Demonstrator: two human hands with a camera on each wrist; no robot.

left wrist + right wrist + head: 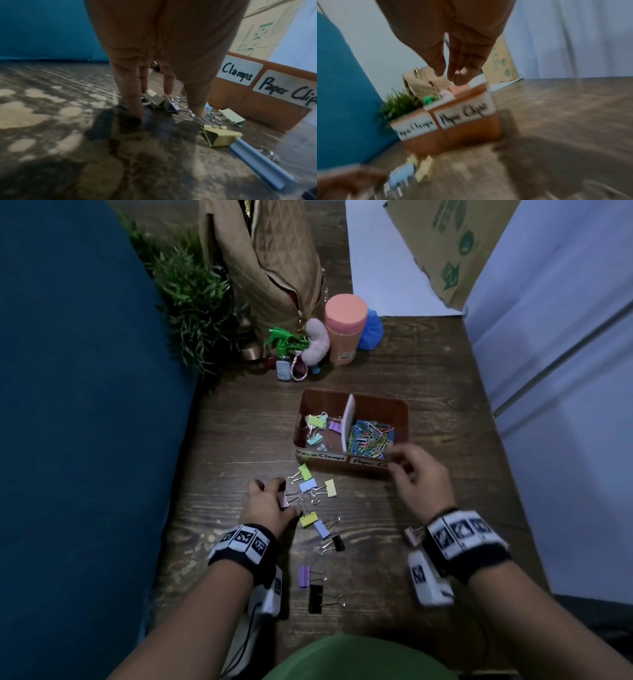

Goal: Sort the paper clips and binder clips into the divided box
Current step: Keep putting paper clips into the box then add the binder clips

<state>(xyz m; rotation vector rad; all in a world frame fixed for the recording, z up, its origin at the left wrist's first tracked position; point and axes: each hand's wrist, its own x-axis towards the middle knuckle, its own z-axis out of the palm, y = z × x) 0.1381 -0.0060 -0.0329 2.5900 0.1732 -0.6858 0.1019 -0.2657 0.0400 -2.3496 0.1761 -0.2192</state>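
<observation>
Head view: our left hand [270, 505] pinches pink binder clip [283, 501], likely bound for clamp compartment | right hand [419, 477] loose, empty, beside box [404, 409].

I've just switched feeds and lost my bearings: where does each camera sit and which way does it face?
Head: above, looking down at the table; both forearms show.
Left wrist: low by the left hand, facing binder clips.
Right wrist: behind the right hand, facing the box, blurred.
Shared: both wrist views show the box labels.
</observation>
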